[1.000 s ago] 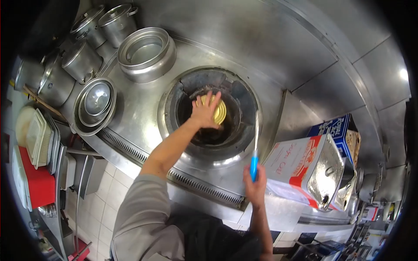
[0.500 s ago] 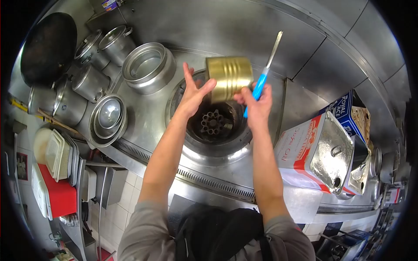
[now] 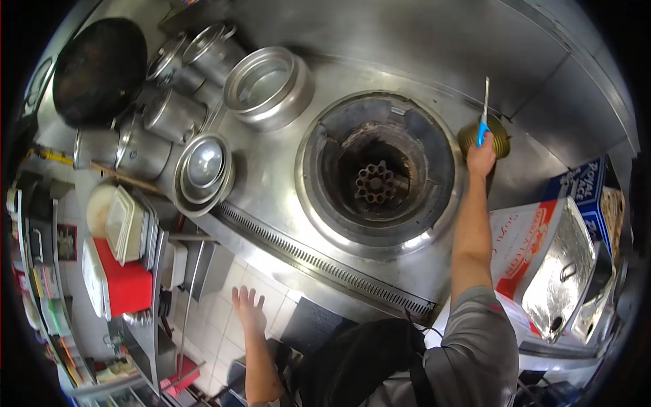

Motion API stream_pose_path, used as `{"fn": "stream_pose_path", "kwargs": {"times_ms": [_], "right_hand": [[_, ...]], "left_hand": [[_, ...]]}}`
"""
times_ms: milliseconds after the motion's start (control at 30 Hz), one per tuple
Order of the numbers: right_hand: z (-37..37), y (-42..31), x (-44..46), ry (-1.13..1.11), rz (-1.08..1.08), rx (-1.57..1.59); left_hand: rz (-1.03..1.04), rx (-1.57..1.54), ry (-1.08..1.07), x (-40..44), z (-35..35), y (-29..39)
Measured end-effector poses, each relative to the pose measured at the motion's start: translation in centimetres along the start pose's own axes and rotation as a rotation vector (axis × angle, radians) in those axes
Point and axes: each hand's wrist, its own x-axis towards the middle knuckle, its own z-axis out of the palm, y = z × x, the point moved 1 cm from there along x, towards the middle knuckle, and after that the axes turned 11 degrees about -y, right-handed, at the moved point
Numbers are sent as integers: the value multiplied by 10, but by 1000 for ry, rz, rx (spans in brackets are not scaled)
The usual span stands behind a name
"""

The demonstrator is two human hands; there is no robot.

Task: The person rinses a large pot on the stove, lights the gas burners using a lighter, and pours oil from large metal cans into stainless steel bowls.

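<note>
My right hand (image 3: 481,157) is closed round the blue handle of a tool (image 3: 483,129) with a thin metal shaft pointing up. The same hand is at a gold tin can (image 3: 500,140), which stands on the steel surface right of the burner; whether fingers grip its rim is hard to tell. My left hand (image 3: 249,309) hangs over the tiled floor, empty, with its fingers apart. Between the hands lies the round wok burner (image 3: 312,178), its dark well uncovered, and a ring-shaped metal burner head (image 3: 377,183) shows at the bottom.
A wide steel pot (image 3: 271,102) and nested bowls (image 3: 178,183) stand left of the burner, with lidded pots (image 3: 175,117) and a black wok (image 3: 100,71) beyond. Oil tins (image 3: 556,264) and a blue tin (image 3: 590,193) stand at the right. A slotted drain (image 3: 325,269) runs along the front edge.
The gold can has gone from inside the burner, up between both hands, to the surface on the right. My left hand has let go and drawn back toward the lower left.
</note>
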Motion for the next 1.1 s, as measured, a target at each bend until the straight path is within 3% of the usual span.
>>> {"fn": "stream_pose_path", "kwargs": {"times_ms": [133,167,233,267,300,367,433,467,600,867,1100], "right_hand": [[37,52,13,-94,-51,81],[34,52,14,-112,-44,36],[20,47,19,-129,-66,-28],[22,57,27,-16,-207,-75],[12,49,29,4,-125,-152],[-14,16,9,183,-221,-95],[-40,-23,-16,1,-259,267],[-54,-48,-43,-136,-232,496],[-82,-75,-116,-324,-303,649],[-135,-116,-312,-518,-329,178],[-118,-115,-386,-522,-316,10]], "left_hand": [[-288,-110,234,0,-113,-80],[-332,-148,194,-5,-131,-100],[-374,-62,263,-18,-127,-125],[-371,10,227,-22,-123,-132],[-359,13,93,-20,-138,-151],[-406,149,77,-20,-137,-172],[-311,468,28,7,-173,-243],[-268,584,54,2,-156,-234],[-319,686,47,24,-138,-258],[-420,674,-17,80,-115,-357],[-438,536,-84,138,-82,-432]]}}
